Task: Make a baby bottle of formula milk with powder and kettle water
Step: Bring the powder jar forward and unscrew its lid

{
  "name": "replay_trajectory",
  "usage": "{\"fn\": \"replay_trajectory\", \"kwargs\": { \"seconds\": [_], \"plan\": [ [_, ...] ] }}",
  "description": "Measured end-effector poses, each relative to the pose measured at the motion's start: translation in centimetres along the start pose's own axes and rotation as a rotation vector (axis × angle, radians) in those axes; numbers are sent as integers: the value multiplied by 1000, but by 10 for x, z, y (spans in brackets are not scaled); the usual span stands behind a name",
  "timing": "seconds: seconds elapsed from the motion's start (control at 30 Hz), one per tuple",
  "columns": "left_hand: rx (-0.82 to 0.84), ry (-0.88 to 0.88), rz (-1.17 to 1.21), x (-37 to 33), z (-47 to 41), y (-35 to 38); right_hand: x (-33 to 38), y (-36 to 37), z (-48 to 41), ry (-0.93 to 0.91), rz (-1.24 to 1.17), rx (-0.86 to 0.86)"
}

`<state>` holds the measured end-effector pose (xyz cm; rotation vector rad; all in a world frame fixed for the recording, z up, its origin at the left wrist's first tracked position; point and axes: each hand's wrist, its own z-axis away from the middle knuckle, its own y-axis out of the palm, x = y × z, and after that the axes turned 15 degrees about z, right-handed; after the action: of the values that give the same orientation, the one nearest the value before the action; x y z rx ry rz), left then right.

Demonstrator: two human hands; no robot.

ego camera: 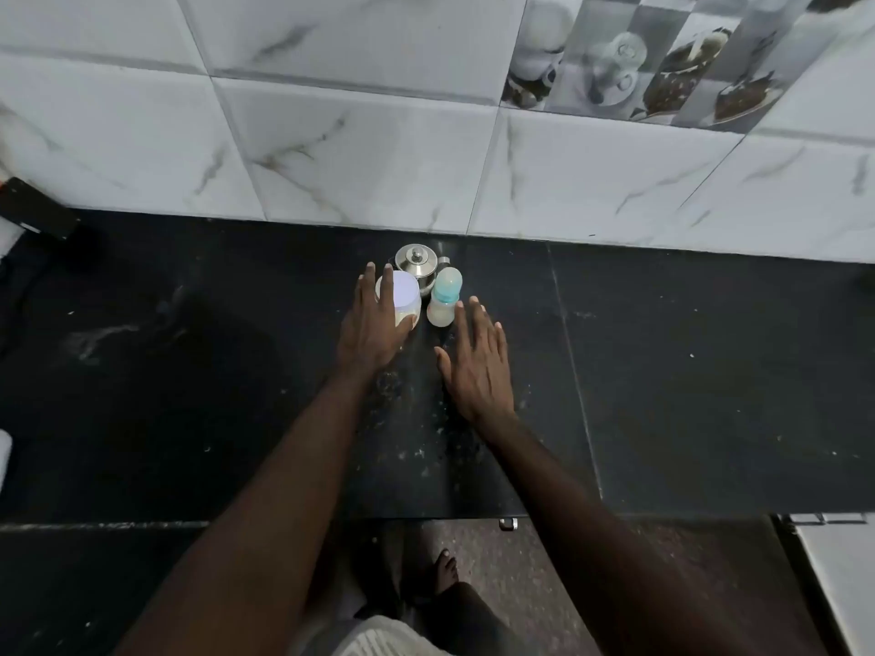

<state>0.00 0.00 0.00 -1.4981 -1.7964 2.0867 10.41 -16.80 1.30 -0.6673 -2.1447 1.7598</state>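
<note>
- 1 baby bottle (444, 300), capped, milky inside, stands upright on the black counter (686, 371).
- Right hand (478, 366): fingers straight and spread, just beside the bottle, holding nothing.
- Left hand (371, 326) rests on the white-lidded jar (406, 290), fingers straight.
- Steel kettle (416, 261) just behind both.

counter (189, 371) black, speckled | tiles (355, 134) white, grey-veined | bottle (444, 300) cap teal, perhaps | kettle (415, 261) silver
</note>
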Motion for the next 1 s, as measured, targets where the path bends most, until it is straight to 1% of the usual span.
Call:
{"fn": "replay_trajectory", "kwargs": {
  "seconds": [0.17,0.37,0.47,0.63,1.0],
  "plan": [
    [63,-54,3,-1,-12,-4,-3,2,-1,8,-2,42],
    [99,-85,19,-5,-15,-3,-4,8,1,9,-3,64],
    [96,-85,43,-7,-19,-2,-4,10,3,8,-5,74],
    [81,-134,59,-15,-22,-7,-4,11,6,10,-15,78],
    [137,-99,104,-6,0,-19,1,10,8,8,-35,89]
  ]
}}
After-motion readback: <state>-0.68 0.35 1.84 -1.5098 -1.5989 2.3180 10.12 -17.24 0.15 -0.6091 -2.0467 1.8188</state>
